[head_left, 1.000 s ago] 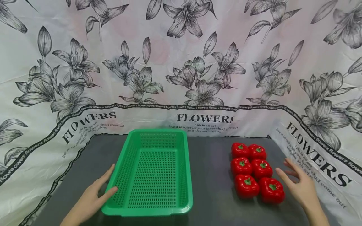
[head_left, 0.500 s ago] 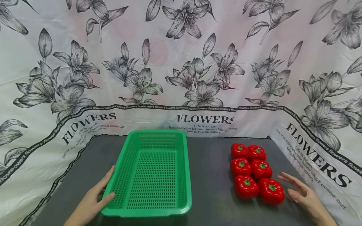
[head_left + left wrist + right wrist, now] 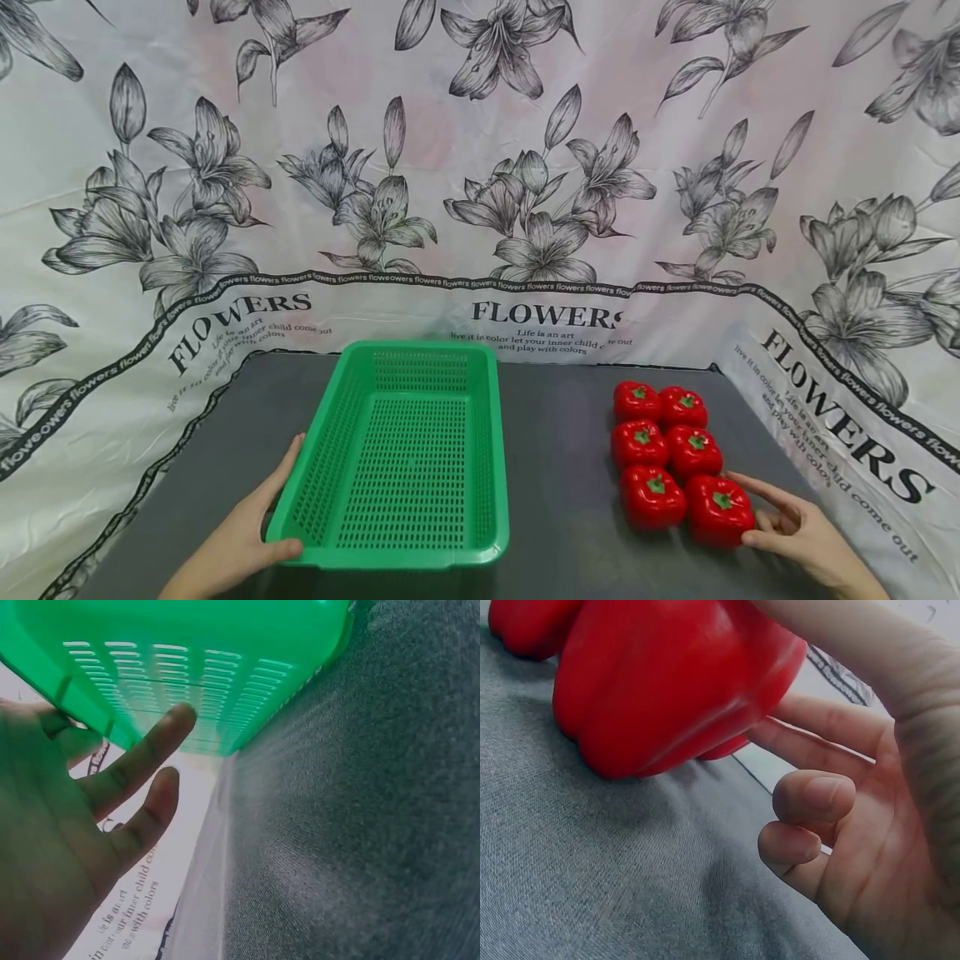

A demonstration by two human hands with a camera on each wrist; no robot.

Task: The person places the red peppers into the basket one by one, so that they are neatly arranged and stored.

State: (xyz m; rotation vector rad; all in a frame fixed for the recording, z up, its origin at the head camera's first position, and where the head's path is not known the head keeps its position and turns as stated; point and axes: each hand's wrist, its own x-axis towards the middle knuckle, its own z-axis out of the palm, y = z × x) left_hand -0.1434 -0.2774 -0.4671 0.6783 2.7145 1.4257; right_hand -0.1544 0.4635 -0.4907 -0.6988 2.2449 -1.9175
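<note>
My left hand [image 3: 242,527] lies at the left side of a green plastic basket [image 3: 501,467], its index fingertip at the left rim and its thumb at the front corner. In the left wrist view, loosely extended fingers [image 3: 154,757] are spread beside the slotted outer wall. My right hand [image 3: 806,533] holds the front right red bell pepper [image 3: 718,521] from its right side, thumb at the near side and index finger at the far side. The right wrist view shows that pepper [image 3: 660,682] on the cloth, with two curled fingers [image 3: 814,796] beside it.
Several other red bell peppers [image 3: 652,500] stand close together left of and behind the held one. Dark grey cloth [image 3: 562,467] covers the table. A white curtain [image 3: 420,317] with flower prints rises behind and at both sides.
My right hand drew back and down to the right, then moved left onto the front right bell pepper. My left hand has stayed at the basket's left side, its thumb slightly lower.
</note>
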